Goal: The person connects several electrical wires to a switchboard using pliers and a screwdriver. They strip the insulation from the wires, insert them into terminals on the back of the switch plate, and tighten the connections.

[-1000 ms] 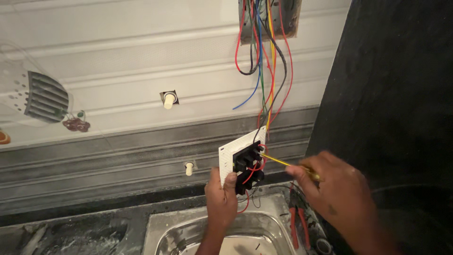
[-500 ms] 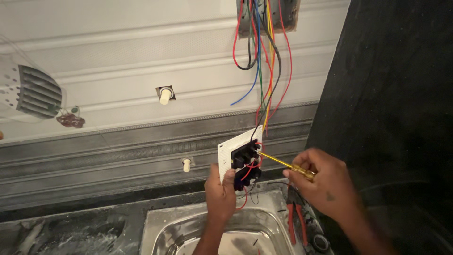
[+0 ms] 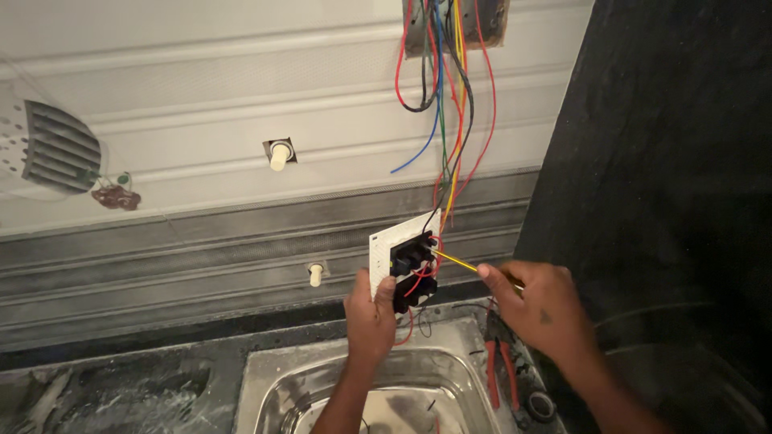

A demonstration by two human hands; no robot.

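Here, a person stands at a steel sink (image 3: 281, 386) and works with both hands on a white switch plate (image 3: 386, 245). The plate hangs in the air in front of the wall, just above the sink's back edge. It is turned so its back shows, and black blocks (image 3: 412, 272) sit on that back.

The left hand (image 3: 370, 317) comes up from below. Its fingers are curled around the bottom of the plate and grip it tight. The thumb lies along the plate's white edge.

The right hand (image 3: 535, 309) is just to the right of the plate. Its fingers are pressed together around a thin yellow screwdriver (image 3: 458, 263). The tip of the tool touches the upper black block on the back of the plate. The handle is mostly hidden inside the hand.

Many wires (image 3: 450, 120) in red, blue, green, yellow and black hang down from a hole in the wall (image 3: 494, 20) high above. They run down to the back of the plate. A short red wire (image 3: 414, 283) loops between the black blocks.

Red pliers (image 3: 498, 370) lie on the counter beside the sink, under the right hand. A roll of black tape (image 3: 540, 406) lies near them. A small white pipe end (image 3: 278, 154) sticks out of the wall to the left, and another one (image 3: 316, 274) sits lower down. A grey vent (image 3: 56, 149) is far off to the left. The sink looks dusty and has small bits in it.
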